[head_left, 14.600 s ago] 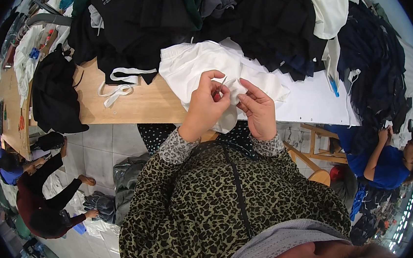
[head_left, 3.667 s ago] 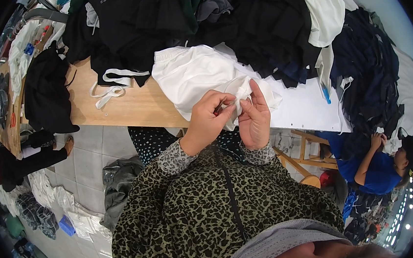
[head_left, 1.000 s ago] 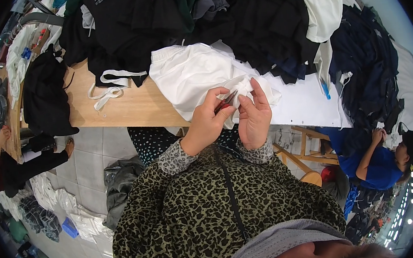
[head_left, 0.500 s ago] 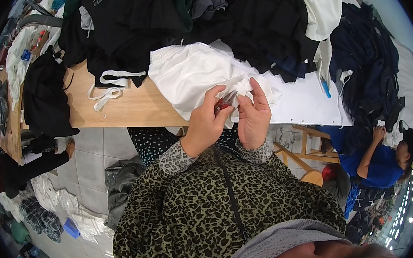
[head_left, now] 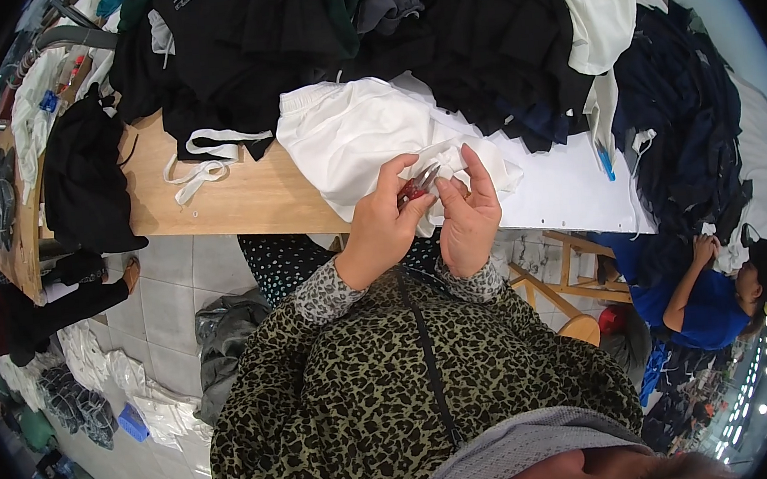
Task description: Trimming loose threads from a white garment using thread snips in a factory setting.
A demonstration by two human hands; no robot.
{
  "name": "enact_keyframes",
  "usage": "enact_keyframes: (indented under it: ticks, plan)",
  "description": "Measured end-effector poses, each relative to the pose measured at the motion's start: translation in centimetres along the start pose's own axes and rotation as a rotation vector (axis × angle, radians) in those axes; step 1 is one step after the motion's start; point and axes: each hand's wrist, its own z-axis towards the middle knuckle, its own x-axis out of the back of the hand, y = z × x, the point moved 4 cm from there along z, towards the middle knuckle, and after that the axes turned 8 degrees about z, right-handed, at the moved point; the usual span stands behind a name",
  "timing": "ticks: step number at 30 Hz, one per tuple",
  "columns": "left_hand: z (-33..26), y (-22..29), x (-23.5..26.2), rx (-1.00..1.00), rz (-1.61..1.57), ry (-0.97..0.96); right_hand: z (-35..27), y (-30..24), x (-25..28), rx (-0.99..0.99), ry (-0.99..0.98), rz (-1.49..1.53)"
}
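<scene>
Closed around a pair of thread snips (head_left: 413, 189) with red handles and metal blades is my left hand (head_left: 378, 235). The blades point right, against a fold of a white garment (head_left: 348, 142) with a gathered waistband, which lies on the table's near edge. My right hand (head_left: 471, 232) pinches a bunched bit of that white cloth between thumb and fingers, just right of the blade tips. Whether the blades touch a thread is too small to tell.
Black garments (head_left: 239, 42) heap across the back of the wooden table (head_left: 243, 197). A white drawstring (head_left: 208, 159) lies left. White paper (head_left: 571, 191) and a blue pen (head_left: 606, 165) lie right. A co-worker in blue (head_left: 708, 302) sits beyond dark garments (head_left: 678, 113).
The snips have tilted so their blades point more upward at the cloth. My right fingers have shifted slightly left and down; the garment stays in place.
</scene>
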Motion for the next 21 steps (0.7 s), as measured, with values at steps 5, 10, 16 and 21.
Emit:
enact_keyframes:
  ticks: [5,10,16,21]
  plan:
    - [0.0,0.0,0.0,0.000,-0.013,-0.019,0.0,-0.1,0.0,0.009,-0.007,-0.032]
    - [0.0,-0.6,0.1,0.043,-0.125,-0.032,-0.1,0.0,-0.1,0.003,0.011,-0.014]
    - [0.4,-1.0,0.8,0.056,-0.450,0.090,0.0,0.4,0.9,-0.025,0.001,0.029]
    - [1.0,0.5,0.7,-0.250,0.000,0.086,-0.1,0.7,0.8,-0.074,0.031,0.056]
